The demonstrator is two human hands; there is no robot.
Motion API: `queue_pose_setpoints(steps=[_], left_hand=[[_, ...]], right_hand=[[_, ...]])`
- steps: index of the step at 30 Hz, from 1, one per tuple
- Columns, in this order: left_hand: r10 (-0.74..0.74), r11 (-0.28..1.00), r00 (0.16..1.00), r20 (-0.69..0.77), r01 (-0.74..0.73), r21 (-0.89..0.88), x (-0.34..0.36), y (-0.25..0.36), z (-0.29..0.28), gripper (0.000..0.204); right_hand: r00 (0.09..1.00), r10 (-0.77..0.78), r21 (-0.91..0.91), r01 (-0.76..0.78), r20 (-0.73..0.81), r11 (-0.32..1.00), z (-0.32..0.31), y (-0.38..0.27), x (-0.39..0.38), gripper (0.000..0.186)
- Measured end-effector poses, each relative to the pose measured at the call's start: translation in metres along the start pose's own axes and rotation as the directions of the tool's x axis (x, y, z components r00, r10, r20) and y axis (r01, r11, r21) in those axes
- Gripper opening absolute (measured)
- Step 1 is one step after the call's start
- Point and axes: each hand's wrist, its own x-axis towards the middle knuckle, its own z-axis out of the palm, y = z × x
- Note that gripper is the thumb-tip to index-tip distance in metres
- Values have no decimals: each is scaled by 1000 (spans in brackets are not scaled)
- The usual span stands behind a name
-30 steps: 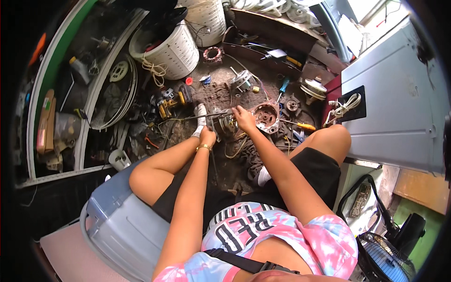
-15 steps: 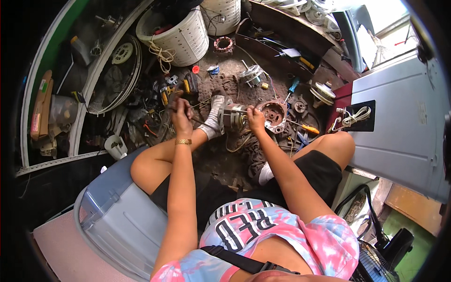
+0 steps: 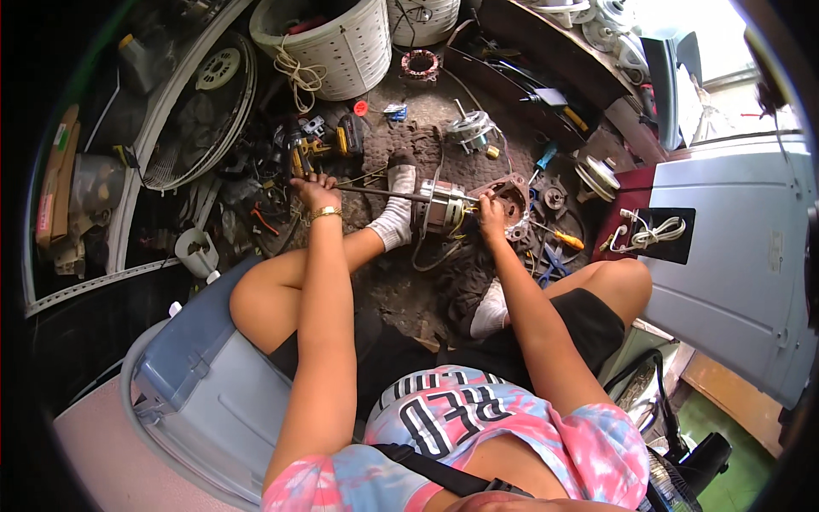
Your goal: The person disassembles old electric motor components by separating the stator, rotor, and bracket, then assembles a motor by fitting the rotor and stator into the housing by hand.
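My left hand [image 3: 317, 196], with a gold bracelet at its wrist, is closed around the end of a long dark metal rod [image 3: 384, 194]. The rod runs across my socked foot to the left side of an electric motor [image 3: 444, 208]; whether its tip touches or enters the motor is unclear. My right hand [image 3: 492, 217] grips the motor's right end, its fingers curled there. Just beyond those fingers lies an open round metal motor housing [image 3: 514, 205]. A wire loops beneath the motor.
A yellow-and-black power drill [image 3: 316, 147] lies beyond my left hand. Another motor [image 3: 470, 130] stands on a brown cloth [image 3: 401, 143]. To the right are a yellow-handled screwdriver [image 3: 568, 240], blue-handled pliers [image 3: 553, 266] and a pulley [image 3: 598, 177]. White perforated buckets [image 3: 341, 60] stand farther back.
My left hand has moved slightly down and left, and the rod now shows clearly, lined up with the motor. The motor and my right hand have shifted a little right in the view.
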Motion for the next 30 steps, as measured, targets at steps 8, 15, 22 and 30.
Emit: queue_pose_setpoints(steps=[8,15,22,30], left_hand=[[-31,1000,960,-279,30,-6,76,-47,-45,40],[-10,1000,960,-278,12,3,98,-69,-58,51],[-13,998,962,-273,-5,-64,68,-55,-30,30],[61,998,967,-249,-59,15,71,-36,-38,25]], right_hand=[[996,-11,-22,9,-92,1000,-16,4,0,14],[994,-20,-57,14,-109,998,-16,23,6,15],[993,-29,-89,19,-114,996,-10,31,14,16],[999,-46,-15,46,-1,999,22,-10,7,14]])
